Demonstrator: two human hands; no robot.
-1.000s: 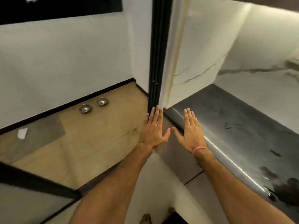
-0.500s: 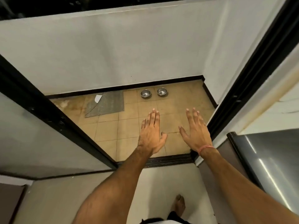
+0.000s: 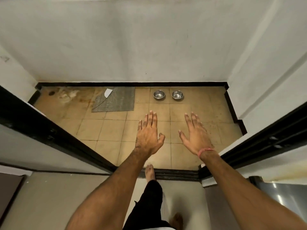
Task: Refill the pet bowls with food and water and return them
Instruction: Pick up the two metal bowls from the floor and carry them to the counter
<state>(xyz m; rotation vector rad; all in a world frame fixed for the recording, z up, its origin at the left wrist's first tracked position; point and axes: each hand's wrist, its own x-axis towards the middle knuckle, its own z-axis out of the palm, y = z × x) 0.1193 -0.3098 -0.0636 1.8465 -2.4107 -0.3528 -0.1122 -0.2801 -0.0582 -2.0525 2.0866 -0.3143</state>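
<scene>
Bowls (image 3: 168, 94) sit by the wall, well beyond your hands. Left hand (image 3: 148, 136) and right hand (image 3: 195, 136) are spread wide, empty. They look light, stiff and slick, so pinch each rim.

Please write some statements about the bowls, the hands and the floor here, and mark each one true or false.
1. Two metal bowls stand side by side near the far wall. True.
2. The left hand holds a bowl. False: it is open and empty, above the tiled floor.
3. A grey mat lies to the left of the bowls. True.
4. The bowls sit on the mat. False: they stand on bare tiles beside it.
5. The right hand wears a pinkish wristband. True.
</scene>
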